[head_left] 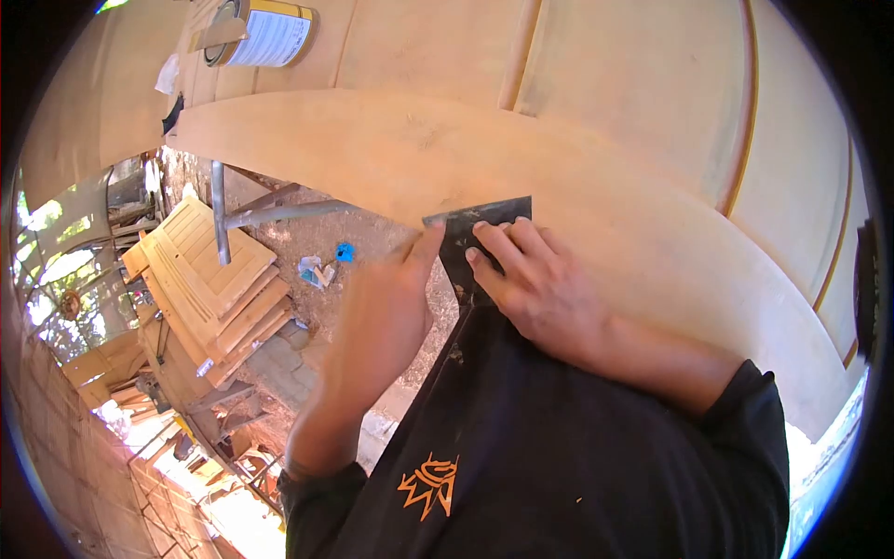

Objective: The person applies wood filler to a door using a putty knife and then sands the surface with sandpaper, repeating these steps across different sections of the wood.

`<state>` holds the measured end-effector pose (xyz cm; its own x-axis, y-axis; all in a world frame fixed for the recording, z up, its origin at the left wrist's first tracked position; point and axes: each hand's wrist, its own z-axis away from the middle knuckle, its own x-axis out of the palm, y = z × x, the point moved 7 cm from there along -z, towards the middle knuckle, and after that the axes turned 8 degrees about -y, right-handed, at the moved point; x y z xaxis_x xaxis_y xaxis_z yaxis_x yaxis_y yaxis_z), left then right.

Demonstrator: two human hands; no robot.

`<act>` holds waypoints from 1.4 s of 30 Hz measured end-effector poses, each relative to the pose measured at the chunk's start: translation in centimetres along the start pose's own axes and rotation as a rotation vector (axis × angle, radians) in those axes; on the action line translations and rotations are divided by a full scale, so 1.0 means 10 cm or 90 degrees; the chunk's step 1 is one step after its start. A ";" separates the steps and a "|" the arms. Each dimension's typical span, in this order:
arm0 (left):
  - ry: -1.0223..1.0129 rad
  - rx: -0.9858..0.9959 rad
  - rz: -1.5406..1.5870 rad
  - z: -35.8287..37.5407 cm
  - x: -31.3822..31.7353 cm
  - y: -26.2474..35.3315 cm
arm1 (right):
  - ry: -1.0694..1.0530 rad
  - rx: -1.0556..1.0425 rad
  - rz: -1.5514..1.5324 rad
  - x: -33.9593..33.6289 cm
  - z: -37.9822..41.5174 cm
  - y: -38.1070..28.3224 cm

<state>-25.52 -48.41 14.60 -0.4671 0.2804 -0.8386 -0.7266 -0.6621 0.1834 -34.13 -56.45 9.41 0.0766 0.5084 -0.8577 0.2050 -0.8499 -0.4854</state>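
My right hand (531,275) is closed on a dark, flat scraper (484,212), with fingers spread over its face. Its wide straight edge points away from me, and pale specks mark the blade. At the scraper's left corner is the index fingertip of my left hand (391,289). That hand is smeared by motion and its other fingers are mostly hidden. Just beyond the scraper lies a curved, pale wooden panel (372,140), with a faint rough patch near its middle.
A labelled can (270,35) stands at the far left on panelled wood (643,93), a flat piece across its top. Stacked wooden door panels (209,261) are lower left. Grey metal legs (221,210) show under the panel. Blue scraps (345,252) litter the ground.
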 end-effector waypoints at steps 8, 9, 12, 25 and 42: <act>0.041 0.036 0.017 -0.09 -0.05 -0.01 | -0.002 0.009 -0.024 -0.01 -0.01 0.04; 0.058 0.031 0.013 -0.09 -0.07 0.00 | -0.006 0.007 -0.031 0.00 -0.01 0.02; 0.010 0.023 0.044 -0.06 -0.07 -0.06 | 0.006 0.010 -0.045 -0.01 0.00 0.04; 0.067 -0.116 0.132 0.19 -0.21 -0.44 | -0.049 -0.009 -0.062 0.00 0.04 0.07; 0.321 -0.132 0.371 0.98 0.05 -0.99 | -0.051 0.069 0.075 -0.35 -1.26 0.18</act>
<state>-23.50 -34.86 17.37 -0.4229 -0.4657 -0.7774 -0.3039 -0.7353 0.6058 -21.71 -57.96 13.67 0.0157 0.3949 -0.9186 0.0919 -0.9154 -0.3920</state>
